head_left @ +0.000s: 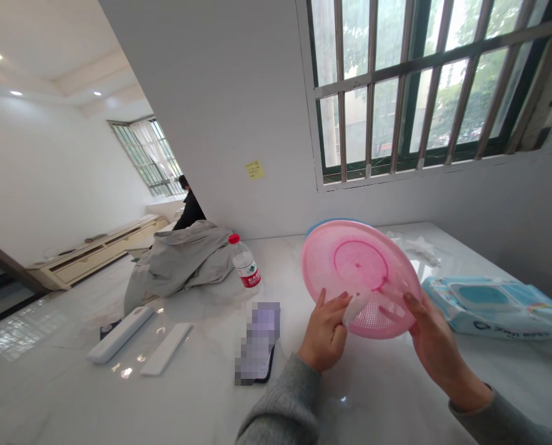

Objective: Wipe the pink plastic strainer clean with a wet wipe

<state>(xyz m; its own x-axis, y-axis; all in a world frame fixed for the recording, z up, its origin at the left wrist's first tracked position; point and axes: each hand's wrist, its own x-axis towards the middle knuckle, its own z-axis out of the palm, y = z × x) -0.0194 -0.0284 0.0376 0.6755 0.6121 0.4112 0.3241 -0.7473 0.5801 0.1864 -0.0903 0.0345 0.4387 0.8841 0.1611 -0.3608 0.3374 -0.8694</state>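
Observation:
A round pink strainer basket (pixel 356 262) is held up over the white table (pixel 201 402), its perforated bottom tilted toward me. My right hand (pixel 436 349) grips its lower right rim. My left hand (pixel 324 330) is closed on a small white wipe (pixel 355 307) and presses it against the basket's lower edge. A blue rim (pixel 324 224) shows just behind the pink basket.
A blue pack of wet wipes (pixel 498 306) lies to the right. A water bottle (pixel 245 262), a grey jacket (pixel 183 262), a phone (pixel 257 343) and two white bars (pixel 120 334) lie to the left. White crumpled material (pixel 419 247) lies near the wall. A person (pixel 190 207) stands far behind.

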